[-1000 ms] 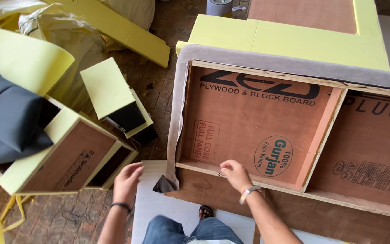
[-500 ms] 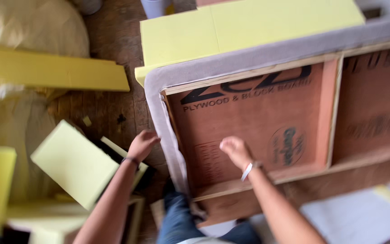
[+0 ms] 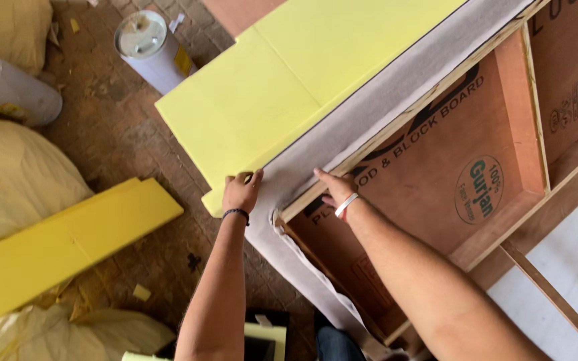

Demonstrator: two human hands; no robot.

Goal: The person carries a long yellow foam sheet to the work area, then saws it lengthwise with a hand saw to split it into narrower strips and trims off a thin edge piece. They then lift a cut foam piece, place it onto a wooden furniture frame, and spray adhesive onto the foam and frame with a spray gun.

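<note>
The person leans over a wooden frame (image 3: 436,100) backed with reddish plywood (image 3: 436,174), which lies tilted across the view. A band of grey fabric (image 3: 342,134) runs along the frame's outer edge and wraps down around its near corner, hanging in loose folds below. Against the fabric, on the far side, lies a large slab of yellow foam (image 3: 289,87), its lower corner reaching down towards the person's wrist.

The left hand (image 3: 241,192) is at the corner of the foam, fingers curled over the edge where foam meets grey fabric; it looks to be pinching that edge, though the grip itself is partly hidden. A dark band circles that wrist. The right hand (image 3: 334,188) rests flat and open on the frame's wooden rail, fingertips pressed on the fabric just beside the rail; it holds nothing. A white bracelet sits on that wrist. The two hands are near each other, with the strip of grey fabric between them.

On the brick floor (image 3: 142,140) to the left lies a long yellow foam plank (image 3: 68,247), well apart from the frame. Above it stand a white tin can (image 3: 145,47) with a metal lid and a second can (image 3: 8,90) on its side. Pale sacks (image 3: 15,174) fill the left edge.
</note>
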